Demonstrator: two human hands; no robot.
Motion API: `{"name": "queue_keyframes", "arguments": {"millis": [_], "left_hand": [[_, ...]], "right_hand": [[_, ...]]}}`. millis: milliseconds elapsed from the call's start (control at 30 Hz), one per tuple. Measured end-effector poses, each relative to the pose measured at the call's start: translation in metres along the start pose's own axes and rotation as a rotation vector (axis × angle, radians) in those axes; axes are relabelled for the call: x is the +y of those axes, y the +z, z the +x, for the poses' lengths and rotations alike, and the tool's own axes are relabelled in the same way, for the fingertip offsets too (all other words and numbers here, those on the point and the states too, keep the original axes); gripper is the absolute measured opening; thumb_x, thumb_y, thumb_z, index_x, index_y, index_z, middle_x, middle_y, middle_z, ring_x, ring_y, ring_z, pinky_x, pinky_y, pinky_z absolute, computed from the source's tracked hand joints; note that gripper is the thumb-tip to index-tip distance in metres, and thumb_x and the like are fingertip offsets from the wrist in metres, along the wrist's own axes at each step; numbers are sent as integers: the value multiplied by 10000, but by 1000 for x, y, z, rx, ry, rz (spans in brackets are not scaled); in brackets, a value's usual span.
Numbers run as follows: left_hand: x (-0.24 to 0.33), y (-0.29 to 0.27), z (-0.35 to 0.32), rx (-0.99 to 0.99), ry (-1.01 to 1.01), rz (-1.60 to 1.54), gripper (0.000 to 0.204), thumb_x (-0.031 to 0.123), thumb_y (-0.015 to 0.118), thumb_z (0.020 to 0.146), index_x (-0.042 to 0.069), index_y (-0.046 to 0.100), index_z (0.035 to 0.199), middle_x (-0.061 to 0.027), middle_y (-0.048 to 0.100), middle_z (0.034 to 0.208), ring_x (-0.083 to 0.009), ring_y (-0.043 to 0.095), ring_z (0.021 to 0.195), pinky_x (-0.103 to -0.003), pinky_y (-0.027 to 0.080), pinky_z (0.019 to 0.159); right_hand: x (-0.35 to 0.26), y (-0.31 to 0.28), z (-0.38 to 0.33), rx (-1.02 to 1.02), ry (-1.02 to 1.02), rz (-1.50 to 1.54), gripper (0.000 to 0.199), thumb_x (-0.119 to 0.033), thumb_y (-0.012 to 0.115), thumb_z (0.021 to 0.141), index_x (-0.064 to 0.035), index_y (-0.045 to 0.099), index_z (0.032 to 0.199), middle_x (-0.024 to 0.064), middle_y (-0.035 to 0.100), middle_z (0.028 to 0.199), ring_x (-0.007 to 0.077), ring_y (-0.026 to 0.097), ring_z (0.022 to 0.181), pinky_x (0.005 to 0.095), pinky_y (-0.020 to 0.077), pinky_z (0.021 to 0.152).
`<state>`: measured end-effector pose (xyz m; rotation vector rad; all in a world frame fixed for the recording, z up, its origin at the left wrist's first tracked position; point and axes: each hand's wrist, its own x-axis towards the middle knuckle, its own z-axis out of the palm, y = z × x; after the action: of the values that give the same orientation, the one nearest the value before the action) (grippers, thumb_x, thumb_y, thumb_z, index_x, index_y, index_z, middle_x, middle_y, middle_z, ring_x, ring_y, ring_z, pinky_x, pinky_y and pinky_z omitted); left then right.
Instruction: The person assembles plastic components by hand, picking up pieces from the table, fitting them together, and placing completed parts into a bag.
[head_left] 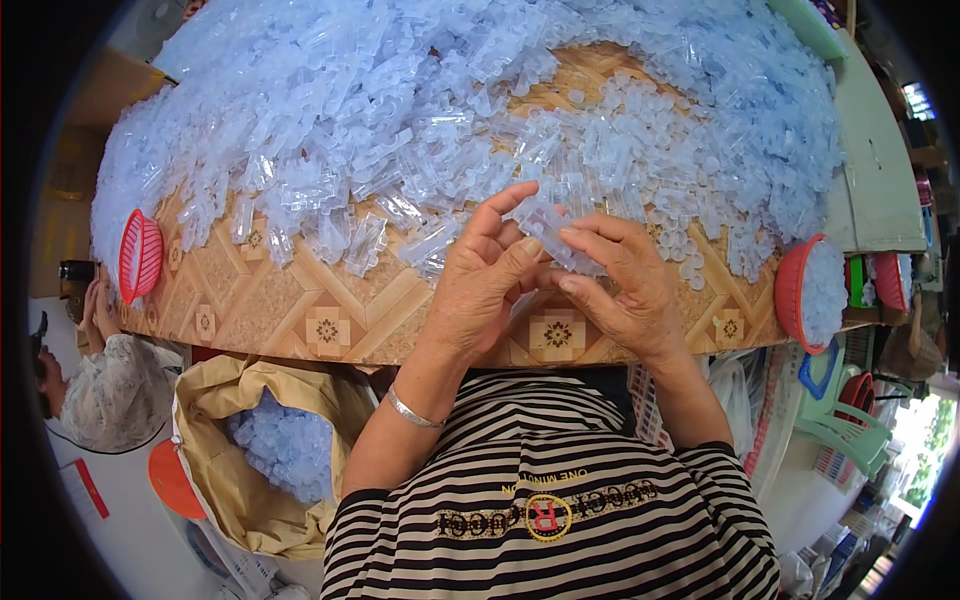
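Note:
Near the table's front edge, both of my hands are closed around a small clear plastic part (545, 228). My left hand (478, 275) pinches it between thumb and fingers, its index finger raised. My right hand (628, 285) grips the same part from the other side with its thumb and bent fingers. The fingers hide some of the part, and its exact kind cannot be made out. Just beyond my hands spreads a huge heap of similar clear, bluish plastic pieces (360, 110), many of them flat and oblong, with small round ones (640, 130) at the right.
The wood-patterned table (400, 320) shows bare along its front. A red basket (140, 257) stands at the left; another (795, 300), full of pieces, is at the right edge. Below the table, an open brown sack (205, 420) holds more pieces. Another person (115, 390) sits at far left.

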<state>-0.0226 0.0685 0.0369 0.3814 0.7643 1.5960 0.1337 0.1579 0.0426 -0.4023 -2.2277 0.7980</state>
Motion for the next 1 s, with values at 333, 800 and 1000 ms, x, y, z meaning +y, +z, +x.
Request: {"name": "queue_keyframes", "arguments": {"millis": [333, 800, 1000], "left_hand": [[0, -10, 4, 1, 83, 26, 453, -41, 525, 881, 25, 367, 1301, -164, 491, 1285, -202, 614, 970, -301, 553, 821], [-5, -10, 0, 64, -21, 19, 601, 54, 578, 905, 59, 290, 1432, -116, 488, 1227, -181, 578, 1007, -285, 544, 830], [-3, -12, 3, 90, -75, -19, 565, 128, 656, 868, 81, 354, 1343, -131, 505, 1234, -187, 590, 983, -355, 537, 830]], "right_hand": [[11, 14, -5, 58, 526, 608, 488, -33, 723, 767, -13, 547, 1222, 52, 569, 1121, 121, 554, 941, 267, 483, 810], [10, 14, -3, 17, 202, 102, 418, 31, 657, 723, -65, 577, 1122, 99, 595, 1023, 227, 602, 870, 310, 498, 765], [12, 18, -5, -60, -13, 39, 418, 62, 643, 716, -80, 599, 1106, 108, 606, 1056, 283, 591, 962, 363, 483, 795]]}}
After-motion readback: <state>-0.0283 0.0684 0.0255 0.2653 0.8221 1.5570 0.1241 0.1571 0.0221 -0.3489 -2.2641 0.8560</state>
